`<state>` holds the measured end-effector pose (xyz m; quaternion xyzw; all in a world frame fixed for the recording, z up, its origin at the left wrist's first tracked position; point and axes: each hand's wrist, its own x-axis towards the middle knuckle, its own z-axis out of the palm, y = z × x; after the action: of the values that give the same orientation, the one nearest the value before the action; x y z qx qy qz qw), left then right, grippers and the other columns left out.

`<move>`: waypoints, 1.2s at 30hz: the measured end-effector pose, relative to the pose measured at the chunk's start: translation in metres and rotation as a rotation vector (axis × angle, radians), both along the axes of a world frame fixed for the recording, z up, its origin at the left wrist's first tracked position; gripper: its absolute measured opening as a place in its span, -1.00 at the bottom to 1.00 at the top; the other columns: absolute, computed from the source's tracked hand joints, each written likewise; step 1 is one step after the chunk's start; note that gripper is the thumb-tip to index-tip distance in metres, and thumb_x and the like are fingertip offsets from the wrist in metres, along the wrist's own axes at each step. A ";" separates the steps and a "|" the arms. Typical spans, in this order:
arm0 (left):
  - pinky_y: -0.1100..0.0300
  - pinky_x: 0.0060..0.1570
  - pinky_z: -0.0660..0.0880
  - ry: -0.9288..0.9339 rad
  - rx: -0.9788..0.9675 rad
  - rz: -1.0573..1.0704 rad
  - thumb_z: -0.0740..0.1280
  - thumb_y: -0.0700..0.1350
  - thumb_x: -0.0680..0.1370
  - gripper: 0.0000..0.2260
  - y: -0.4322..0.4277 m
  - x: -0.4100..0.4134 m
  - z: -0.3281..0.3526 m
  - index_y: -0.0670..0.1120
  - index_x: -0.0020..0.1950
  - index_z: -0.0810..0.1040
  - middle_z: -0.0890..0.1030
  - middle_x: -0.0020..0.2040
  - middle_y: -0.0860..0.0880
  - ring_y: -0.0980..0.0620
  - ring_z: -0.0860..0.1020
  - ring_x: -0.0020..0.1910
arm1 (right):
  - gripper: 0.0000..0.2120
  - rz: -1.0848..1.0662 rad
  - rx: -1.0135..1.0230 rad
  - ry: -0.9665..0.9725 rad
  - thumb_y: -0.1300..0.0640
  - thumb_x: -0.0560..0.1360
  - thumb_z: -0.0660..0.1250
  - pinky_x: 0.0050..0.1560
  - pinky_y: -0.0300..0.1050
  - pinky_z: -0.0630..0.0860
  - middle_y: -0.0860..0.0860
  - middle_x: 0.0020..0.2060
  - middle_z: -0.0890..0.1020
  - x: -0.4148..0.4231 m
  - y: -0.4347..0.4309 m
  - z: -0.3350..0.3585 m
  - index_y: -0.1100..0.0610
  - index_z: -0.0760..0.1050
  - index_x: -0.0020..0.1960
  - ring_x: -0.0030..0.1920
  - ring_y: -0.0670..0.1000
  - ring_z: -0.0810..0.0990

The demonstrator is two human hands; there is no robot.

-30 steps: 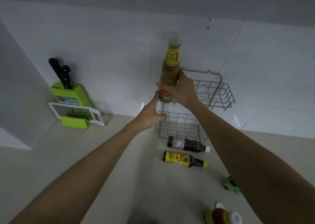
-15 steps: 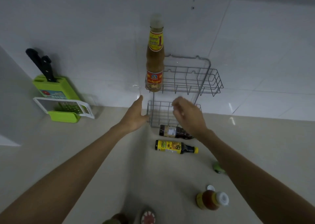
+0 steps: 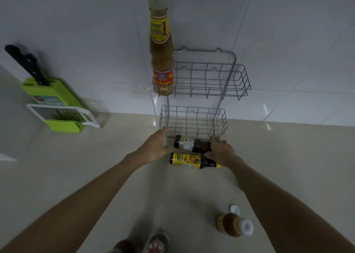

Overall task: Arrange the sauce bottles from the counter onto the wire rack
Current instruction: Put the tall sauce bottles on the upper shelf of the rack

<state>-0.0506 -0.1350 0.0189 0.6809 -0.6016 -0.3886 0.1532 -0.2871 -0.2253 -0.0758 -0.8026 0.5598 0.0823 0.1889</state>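
Note:
A grey two-tier wire rack [image 3: 233, 83] hangs on the tiled wall. One tall sauce bottle [image 3: 161, 60] with a yellow and red label stands upright in the left end of its upper basket. Two bottles lie on the counter just in front of the lower basket [image 3: 193, 121]: a dark brown bottle [image 3: 190, 144] and, nearer me, a yellow-labelled bottle [image 3: 189, 160]. My right hand [image 3: 221, 150] wraps around the neck end of the dark brown bottle. My left hand [image 3: 154, 147] is open, its fingertips touching the lower basket's front left corner.
An orange sauce bottle [image 3: 235, 225] with a white cap stands on the counter at the near right. Two more bottle tops [image 3: 157, 242] show at the bottom edge. A green knife block with a grater [image 3: 57, 106] sits at the left against the wall.
My right hand let go of the tall bottle, now standing in the upper basket, and came down onto the dark brown bottle. My left hand stayed by the lower basket.

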 end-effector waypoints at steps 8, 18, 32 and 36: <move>0.17 0.43 0.15 0.012 0.021 0.008 0.35 -0.18 0.55 -0.37 -0.006 -0.010 0.005 -0.13 0.55 0.13 0.18 0.57 -0.09 -0.05 0.17 0.53 | -0.60 0.079 -0.239 -0.496 0.02 0.23 0.59 -0.02 -0.06 0.59 -0.10 -0.13 0.67 0.016 0.003 0.085 -0.03 0.55 0.02 -0.10 -0.07 0.60; 0.27 0.04 0.57 0.388 -0.270 0.049 0.54 -0.17 0.36 -0.45 0.010 -0.029 0.046 0.04 0.27 0.39 0.62 0.09 0.06 0.11 0.60 0.08 | -0.49 0.022 0.020 -1.093 0.24 0.28 0.58 0.23 -0.05 0.49 -0.02 0.05 0.70 0.014 0.031 0.249 0.11 0.52 0.19 0.13 -0.05 0.63; 0.14 0.31 0.37 -0.030 -0.762 0.177 0.48 -0.24 0.41 -0.28 0.013 -0.019 0.077 -0.15 0.47 0.17 0.34 0.37 -0.16 -0.05 0.32 0.32 | -0.42 -0.408 -0.292 -1.219 0.05 0.27 0.56 0.13 0.12 0.59 -0.06 0.07 0.61 0.052 0.042 0.255 0.04 0.42 0.22 0.14 0.00 0.59; 0.24 0.34 0.16 0.010 -0.674 0.354 0.44 -0.21 0.47 -0.27 -0.007 0.002 0.088 -0.17 0.52 0.09 0.22 0.49 -0.16 -0.10 0.19 0.46 | -0.40 -0.449 -0.529 -1.201 -0.08 0.26 0.56 0.13 -0.05 0.59 -0.07 0.05 0.62 0.059 0.011 0.284 0.06 0.47 0.22 0.08 -0.05 0.61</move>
<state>-0.0483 -0.1419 0.1071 0.6838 -0.5680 -0.1399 0.4362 -0.2277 -0.2143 0.2077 -0.5931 0.5120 -0.5566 0.2763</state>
